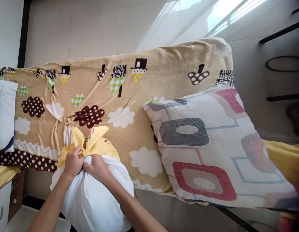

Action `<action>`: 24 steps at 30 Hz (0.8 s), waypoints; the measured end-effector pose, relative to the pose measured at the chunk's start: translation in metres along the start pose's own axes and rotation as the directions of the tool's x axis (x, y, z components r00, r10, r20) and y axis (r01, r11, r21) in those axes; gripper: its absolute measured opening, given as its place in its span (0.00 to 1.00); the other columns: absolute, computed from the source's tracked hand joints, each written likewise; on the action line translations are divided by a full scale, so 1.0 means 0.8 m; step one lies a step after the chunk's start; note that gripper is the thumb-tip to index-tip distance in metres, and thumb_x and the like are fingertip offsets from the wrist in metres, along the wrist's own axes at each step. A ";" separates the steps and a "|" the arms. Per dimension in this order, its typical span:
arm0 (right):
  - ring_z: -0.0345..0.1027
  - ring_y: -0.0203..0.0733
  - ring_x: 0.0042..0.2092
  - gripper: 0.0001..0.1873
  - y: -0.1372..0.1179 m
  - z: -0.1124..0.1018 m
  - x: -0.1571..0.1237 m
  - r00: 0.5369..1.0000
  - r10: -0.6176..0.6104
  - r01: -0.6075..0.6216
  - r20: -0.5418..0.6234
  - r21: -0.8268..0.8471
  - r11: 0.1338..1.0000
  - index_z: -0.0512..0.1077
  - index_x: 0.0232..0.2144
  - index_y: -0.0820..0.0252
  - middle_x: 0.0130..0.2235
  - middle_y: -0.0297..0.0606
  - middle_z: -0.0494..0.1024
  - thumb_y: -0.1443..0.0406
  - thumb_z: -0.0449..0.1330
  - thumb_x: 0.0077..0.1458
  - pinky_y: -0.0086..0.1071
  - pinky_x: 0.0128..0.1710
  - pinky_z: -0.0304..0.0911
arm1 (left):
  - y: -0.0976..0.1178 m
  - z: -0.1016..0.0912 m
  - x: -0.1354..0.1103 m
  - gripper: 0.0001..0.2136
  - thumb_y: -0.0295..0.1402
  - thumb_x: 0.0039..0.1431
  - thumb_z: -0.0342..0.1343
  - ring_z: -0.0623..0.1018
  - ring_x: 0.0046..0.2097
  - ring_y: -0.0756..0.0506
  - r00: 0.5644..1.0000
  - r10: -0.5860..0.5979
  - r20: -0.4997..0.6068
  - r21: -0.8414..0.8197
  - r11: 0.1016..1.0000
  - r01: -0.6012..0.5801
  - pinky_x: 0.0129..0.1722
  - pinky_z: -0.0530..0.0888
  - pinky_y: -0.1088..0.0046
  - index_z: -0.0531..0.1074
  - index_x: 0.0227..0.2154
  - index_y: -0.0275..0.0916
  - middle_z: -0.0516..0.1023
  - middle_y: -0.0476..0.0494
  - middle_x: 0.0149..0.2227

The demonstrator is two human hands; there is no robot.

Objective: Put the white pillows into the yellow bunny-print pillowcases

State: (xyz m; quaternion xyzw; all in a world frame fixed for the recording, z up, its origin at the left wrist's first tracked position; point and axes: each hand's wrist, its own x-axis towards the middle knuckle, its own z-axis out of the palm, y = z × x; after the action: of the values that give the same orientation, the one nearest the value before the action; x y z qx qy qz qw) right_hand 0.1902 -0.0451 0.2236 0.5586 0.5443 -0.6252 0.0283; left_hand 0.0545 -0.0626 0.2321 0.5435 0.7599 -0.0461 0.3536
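Note:
A plump white pillow (96, 206) stands close in front of me at the near side of the bed, its cloth gathered into folds toward the top. Over its upper end sits a bunched yellow pillowcase (98, 145) with a printed pattern. My left hand (74, 161) is closed on the pillowcase's edge, on the left of the gathered part. Right beside it, my right hand (99, 168) also grips that edge, pressed against the white pillow. Several fingertips are hidden in the folds of cloth.
A tan patterned blanket (164, 71) covers the long narrow bed. A grey-and-red patterned pillow (212, 154) lies at right, with yellow cloth (284, 161) behind it. Folded white bedding (4, 112) is at left. A small cabinet (16, 196) stands lower left. Dark metal legs (282, 32) show on the right.

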 end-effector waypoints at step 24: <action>0.61 0.54 0.62 0.25 0.046 -0.082 -0.143 0.904 -0.389 0.358 -0.178 -0.182 0.916 0.67 0.60 0.47 0.60 0.41 0.69 0.58 0.53 0.60 0.52 0.61 0.55 | 0.038 -0.023 -0.036 0.13 0.33 0.51 0.56 0.74 0.46 0.40 0.949 0.031 0.312 -0.098 0.995 0.000 0.40 0.65 0.71 0.63 0.39 0.43 0.76 0.45 0.41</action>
State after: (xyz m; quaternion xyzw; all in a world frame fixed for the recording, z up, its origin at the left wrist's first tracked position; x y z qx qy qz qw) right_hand 0.3009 -0.0792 0.2973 0.5032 0.6852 -0.5151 -0.1096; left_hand 0.0760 -0.0652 0.2723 0.5175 0.6911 -0.0921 0.4961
